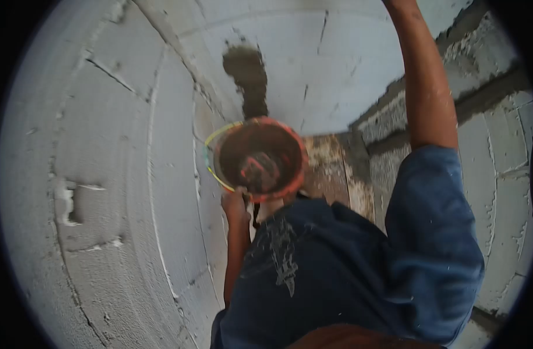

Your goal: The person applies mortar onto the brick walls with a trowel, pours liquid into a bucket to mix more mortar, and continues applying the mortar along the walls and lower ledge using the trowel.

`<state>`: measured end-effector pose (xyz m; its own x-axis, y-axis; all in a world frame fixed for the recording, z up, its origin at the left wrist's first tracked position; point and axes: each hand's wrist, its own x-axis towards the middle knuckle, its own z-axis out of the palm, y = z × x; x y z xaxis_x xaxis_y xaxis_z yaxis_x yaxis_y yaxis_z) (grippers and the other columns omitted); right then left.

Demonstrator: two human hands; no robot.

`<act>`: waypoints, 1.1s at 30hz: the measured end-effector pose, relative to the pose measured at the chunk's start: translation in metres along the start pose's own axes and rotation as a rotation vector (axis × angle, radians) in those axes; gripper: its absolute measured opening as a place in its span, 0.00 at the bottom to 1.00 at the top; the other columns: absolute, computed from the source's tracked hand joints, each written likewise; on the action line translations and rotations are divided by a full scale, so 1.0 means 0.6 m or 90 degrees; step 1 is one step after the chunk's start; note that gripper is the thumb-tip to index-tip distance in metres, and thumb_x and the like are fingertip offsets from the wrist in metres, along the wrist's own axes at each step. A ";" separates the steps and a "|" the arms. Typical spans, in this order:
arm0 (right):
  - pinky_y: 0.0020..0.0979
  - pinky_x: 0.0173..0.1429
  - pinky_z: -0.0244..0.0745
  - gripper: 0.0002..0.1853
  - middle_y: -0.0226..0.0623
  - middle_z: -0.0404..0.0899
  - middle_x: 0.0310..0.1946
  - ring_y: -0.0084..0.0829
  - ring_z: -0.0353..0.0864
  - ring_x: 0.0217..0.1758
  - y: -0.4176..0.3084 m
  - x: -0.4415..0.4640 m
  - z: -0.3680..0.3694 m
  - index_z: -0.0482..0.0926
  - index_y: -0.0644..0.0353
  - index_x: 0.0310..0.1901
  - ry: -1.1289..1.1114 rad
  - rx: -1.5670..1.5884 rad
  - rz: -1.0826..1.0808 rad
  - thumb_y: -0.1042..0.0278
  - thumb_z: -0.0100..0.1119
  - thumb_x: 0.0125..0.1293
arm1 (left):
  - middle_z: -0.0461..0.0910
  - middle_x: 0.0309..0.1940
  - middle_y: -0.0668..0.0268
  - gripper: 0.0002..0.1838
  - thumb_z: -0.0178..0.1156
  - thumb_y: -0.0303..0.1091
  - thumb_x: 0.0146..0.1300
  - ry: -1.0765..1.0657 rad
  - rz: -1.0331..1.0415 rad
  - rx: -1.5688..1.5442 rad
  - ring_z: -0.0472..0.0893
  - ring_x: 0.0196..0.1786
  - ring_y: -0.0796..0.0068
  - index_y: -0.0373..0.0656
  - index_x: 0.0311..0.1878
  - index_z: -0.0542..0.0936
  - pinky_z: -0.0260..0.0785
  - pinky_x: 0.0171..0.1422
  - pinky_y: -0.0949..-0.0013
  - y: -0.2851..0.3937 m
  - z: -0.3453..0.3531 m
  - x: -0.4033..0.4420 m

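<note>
At the middle of the view, close in front of the person's body, is a reddish-orange bucket [302, 163], its open mouth facing the camera. Its inner wall is dark and stained, and a patchy red and grey area shows at the bottom; what that is cannot be made out. Along the bucket's left side curves a yellow and green handle [210, 164]. The left hand [235, 205] is at the near left part of the rim, its grip closed on the edge. The right arm [426, 87] reaches up and forward until it is cut off by the top of the view; its hand is out of sight, so the state of that grip cannot be told.

Just beyond the bucket, a dark mortar patch [253, 78] runs down a pale wall [348, 70]. To the right of the bucket lies a stained brown floor [324, 177]. Farther out, a grey block wall [179, 168] with pale joints rises at left, and another block wall [482, 157] stands at right. Nearest the camera is a dark blue shirt [330, 262] with a grey print.
</note>
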<state>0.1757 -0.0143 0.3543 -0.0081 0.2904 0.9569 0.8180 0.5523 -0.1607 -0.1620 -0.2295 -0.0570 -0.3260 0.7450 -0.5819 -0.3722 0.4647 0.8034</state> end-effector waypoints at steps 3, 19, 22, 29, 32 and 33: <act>0.42 0.32 0.76 0.18 0.48 0.81 0.26 0.54 0.80 0.27 0.078 -0.439 -0.054 0.78 0.59 0.39 -0.179 -0.111 0.125 0.50 0.64 0.69 | 0.75 0.29 0.68 0.11 0.63 0.22 0.54 0.080 -0.084 0.015 0.77 0.27 0.75 0.42 0.40 0.74 0.71 0.28 0.72 -0.037 -0.022 -0.010; 0.44 0.31 0.72 0.21 0.44 0.80 0.27 0.37 0.79 0.28 0.111 -1.172 -0.401 0.80 0.63 0.58 -0.994 -0.028 1.204 0.58 0.61 0.70 | 0.77 0.33 0.64 0.06 0.61 0.26 0.58 0.354 -0.178 -0.092 0.76 0.31 0.71 0.41 0.39 0.78 0.74 0.40 0.67 -0.264 -0.078 -0.215; 0.35 0.22 0.66 0.23 0.35 0.72 0.20 0.27 0.68 0.17 0.166 -1.114 -0.293 0.76 0.61 0.64 -0.840 0.041 1.163 0.57 0.57 0.74 | 0.77 0.33 0.64 0.08 0.63 0.26 0.57 0.388 -0.127 -0.225 0.74 0.28 0.73 0.41 0.40 0.78 0.72 0.33 0.73 -0.286 -0.092 -0.237; 0.38 0.21 0.62 0.19 0.34 0.66 0.16 0.25 0.63 0.15 0.118 -0.995 -0.216 0.79 0.68 0.51 -0.909 0.076 0.912 0.57 0.54 0.77 | 0.78 0.27 0.63 0.05 0.60 0.24 0.60 0.467 -0.104 -0.513 0.82 0.27 0.65 0.38 0.38 0.76 0.78 0.28 0.67 -0.418 -0.099 -0.481; 0.40 0.26 0.66 0.24 0.38 0.70 0.18 0.30 0.69 0.19 0.198 -1.099 -0.141 0.79 0.71 0.52 -1.209 0.024 0.759 0.53 0.59 0.74 | 0.79 0.25 0.60 0.06 0.58 0.23 0.58 0.475 -0.062 -0.754 0.84 0.26 0.59 0.38 0.39 0.74 0.82 0.29 0.65 -0.523 -0.079 -0.591; 0.42 0.28 0.67 0.25 0.40 0.73 0.21 0.32 0.72 0.21 0.202 -1.130 -0.132 0.79 0.73 0.52 -1.303 0.054 0.538 0.52 0.60 0.72 | 0.79 0.25 0.60 0.06 0.58 0.22 0.58 0.521 -0.042 -0.843 0.84 0.26 0.60 0.38 0.38 0.74 0.82 0.30 0.64 -0.556 -0.066 -0.641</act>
<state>0.3256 -0.2060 -0.2948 -0.2302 0.5582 -0.7971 0.9353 -0.0994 -0.3397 0.0531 -0.6899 -0.1062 -0.4820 0.0826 -0.8723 -0.7340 -0.5817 0.3505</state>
